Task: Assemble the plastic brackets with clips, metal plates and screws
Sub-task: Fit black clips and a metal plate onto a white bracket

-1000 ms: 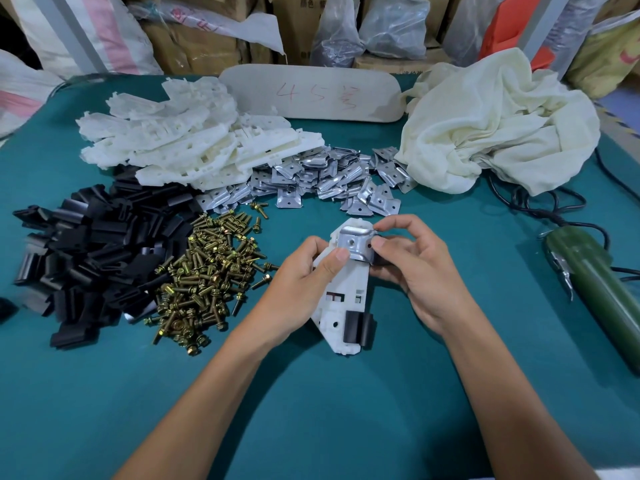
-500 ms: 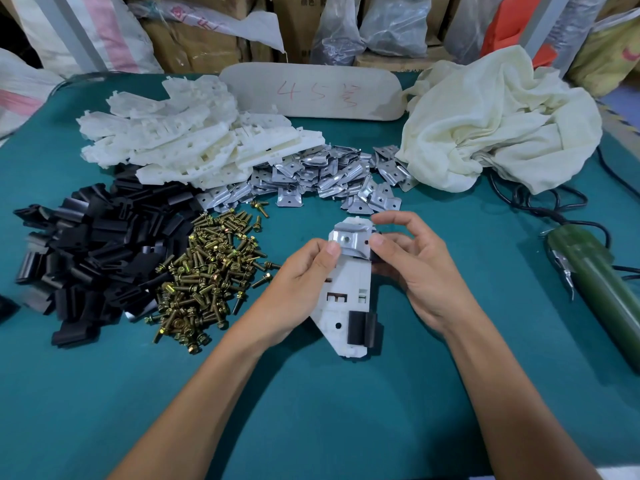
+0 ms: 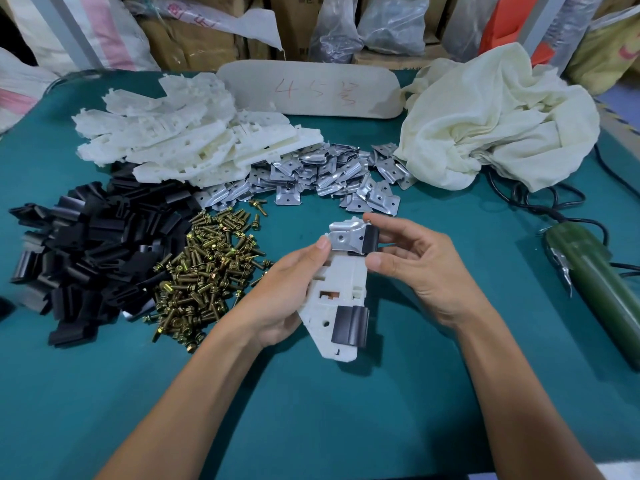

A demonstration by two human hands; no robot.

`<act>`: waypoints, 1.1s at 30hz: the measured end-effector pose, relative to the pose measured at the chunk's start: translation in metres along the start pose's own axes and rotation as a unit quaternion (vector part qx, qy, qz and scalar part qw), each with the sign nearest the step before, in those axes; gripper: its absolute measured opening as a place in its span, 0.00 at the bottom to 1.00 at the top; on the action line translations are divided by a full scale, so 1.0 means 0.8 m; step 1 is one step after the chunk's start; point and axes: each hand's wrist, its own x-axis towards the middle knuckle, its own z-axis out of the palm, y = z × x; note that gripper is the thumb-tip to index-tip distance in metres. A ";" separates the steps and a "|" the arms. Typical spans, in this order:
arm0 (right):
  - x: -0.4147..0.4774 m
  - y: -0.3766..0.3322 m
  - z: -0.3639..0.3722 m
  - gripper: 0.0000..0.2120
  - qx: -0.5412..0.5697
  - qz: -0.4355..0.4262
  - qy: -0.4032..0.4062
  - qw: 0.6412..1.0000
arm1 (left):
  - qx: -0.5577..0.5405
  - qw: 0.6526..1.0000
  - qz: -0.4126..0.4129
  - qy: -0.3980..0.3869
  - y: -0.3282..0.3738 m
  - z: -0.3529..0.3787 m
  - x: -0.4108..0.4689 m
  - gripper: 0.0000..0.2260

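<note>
A white plastic bracket (image 3: 337, 292) is held above the green table, gripped from the left by my left hand (image 3: 277, 299), whose thumb presses a metal plate (image 3: 346, 237) onto the bracket's top end. My right hand (image 3: 415, 261) pinches a black clip (image 3: 370, 239) at the plate's right edge between forefinger and thumb. A second black clip (image 3: 349, 325) sits fitted on the bracket's lower end. Supply piles lie behind: white brackets (image 3: 187, 140), metal plates (image 3: 322, 174), black clips (image 3: 86, 251) and brass screws (image 3: 204, 271).
A crumpled cream cloth (image 3: 495, 116) lies at the back right. A green electric screwdriver (image 3: 595, 285) with its black cable (image 3: 540, 202) rests at the right edge. A beige board (image 3: 311, 88) leans at the table's back, with sacks and boxes behind it.
The bracket has tilted slightly and shifted. My right hand has drawn back a little to the right, and the black clip at the plate's right edge now shows between its fingers.
</note>
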 end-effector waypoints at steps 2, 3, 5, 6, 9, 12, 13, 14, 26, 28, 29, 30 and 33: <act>0.000 0.000 0.000 0.25 0.003 -0.003 0.002 1.000 | 0.001 1.000 0.000 0.000 0.000 0.000 0.000 0.16; 0.000 0.000 0.001 0.25 0.005 -0.005 0.002 1.000 | 0.000 1.000 0.000 -0.002 -0.001 -0.001 0.001 0.16; 0.000 0.000 0.001 0.25 0.003 -0.006 0.002 1.000 | -0.004 1.000 0.002 -0.002 -0.002 -0.002 0.002 0.16; 0.000 0.000 0.001 0.24 0.002 -0.006 0.002 1.000 | -0.008 1.000 0.002 0.000 -0.002 -0.003 0.002 0.16; 0.000 0.001 0.001 0.25 0.009 -0.004 0.002 1.000 | -0.013 1.000 0.003 0.001 -0.002 -0.004 0.004 0.17; 0.000 0.003 0.002 0.25 0.011 -0.008 0.001 1.000 | -0.025 1.000 0.001 -0.006 -0.003 -0.006 0.004 0.17; 0.001 0.003 0.002 0.24 0.007 -0.010 0.000 1.000 | -0.028 1.000 0.001 -0.008 -0.003 -0.006 0.004 0.17; 0.001 0.003 0.002 0.25 0.003 -0.011 0.000 1.000 | -0.029 1.000 0.001 -0.008 -0.003 -0.006 0.004 0.17; 0.009 0.014 -0.016 0.22 -0.001 0.049 -0.005 0.999 | 0.335 0.925 0.124 0.127 -0.010 -0.002 0.007 0.24; 0.010 0.018 -0.019 0.20 -0.014 0.060 -0.004 0.998 | 0.477 0.847 0.167 0.165 -0.005 -0.008 0.009 0.20; 0.011 0.021 -0.019 0.18 -0.030 0.060 0.003 0.998 | 0.517 0.815 0.184 0.186 -0.002 -0.010 0.012 0.17; 0.013 0.024 -0.019 0.16 -0.057 0.056 0.016 0.997 | 0.541 0.789 0.200 0.209 0.003 -0.013 0.016 0.15; 0.017 0.034 -0.022 0.10 -0.192 0.031 0.079 0.978 | 0.578 0.724 0.250 0.281 0.026 -0.027 0.037 0.12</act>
